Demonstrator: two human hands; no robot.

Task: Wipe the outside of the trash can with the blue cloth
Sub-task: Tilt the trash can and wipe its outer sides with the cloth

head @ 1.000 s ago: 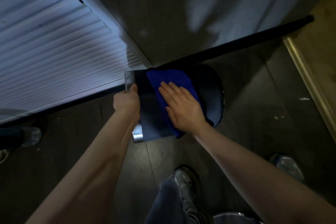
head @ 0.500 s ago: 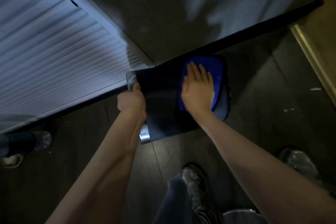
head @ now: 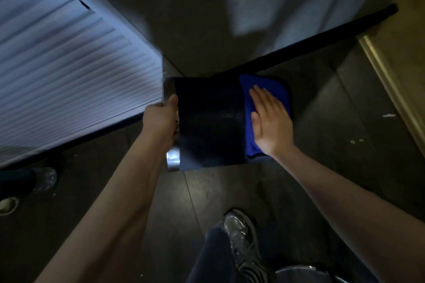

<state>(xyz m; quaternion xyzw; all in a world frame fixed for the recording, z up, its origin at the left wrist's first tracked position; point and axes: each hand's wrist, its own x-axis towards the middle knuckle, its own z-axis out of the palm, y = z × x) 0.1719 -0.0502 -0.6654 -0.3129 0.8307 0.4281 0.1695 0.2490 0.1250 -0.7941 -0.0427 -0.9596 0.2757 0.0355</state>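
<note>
A dark trash can [head: 210, 122] with a shiny metal left edge stands on the floor against the wall corner, seen from above. My left hand [head: 161, 116] grips its left rim near the metal strip. The blue cloth [head: 249, 108] lies over the can's right part. My right hand [head: 270, 125] lies flat on the cloth with its fingers straight, pressing it onto the can. The can's right side is hidden under the cloth and hand.
A white louvred door [head: 69, 76] fills the left. A grey wall with a black baseboard [head: 322, 41] runs behind the can. My shoe [head: 240, 234] is on the dark wood floor below. Another person's foot [head: 41, 180] is at the left edge. A metal object [head: 301, 273] sits at the bottom right.
My right hand slid the blue cloth from the can's middle to its right side. The left hand stayed on the left rim. The view shifted a little.
</note>
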